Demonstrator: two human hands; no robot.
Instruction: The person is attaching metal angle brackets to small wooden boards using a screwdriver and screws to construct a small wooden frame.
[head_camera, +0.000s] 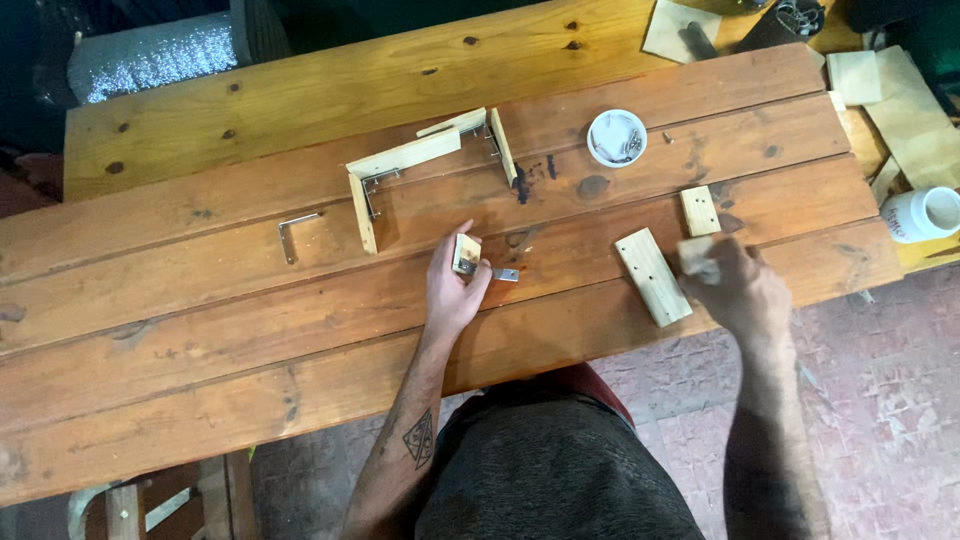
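Assembly of a small pale wooden block (466, 252) with a grey metal angle bracket (505, 274) appears in hand; both are pinched by the left hand (452, 290). A blurred pale wood piece (697, 256) is gripped by the right hand (735, 285), at three o'clock, beside a long drilled pale wooden strip (652, 276). Steady alignment would be called for.

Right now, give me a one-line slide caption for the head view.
Left hand holds a small wood block with a metal bracket; right hand grips another block on the plank table.
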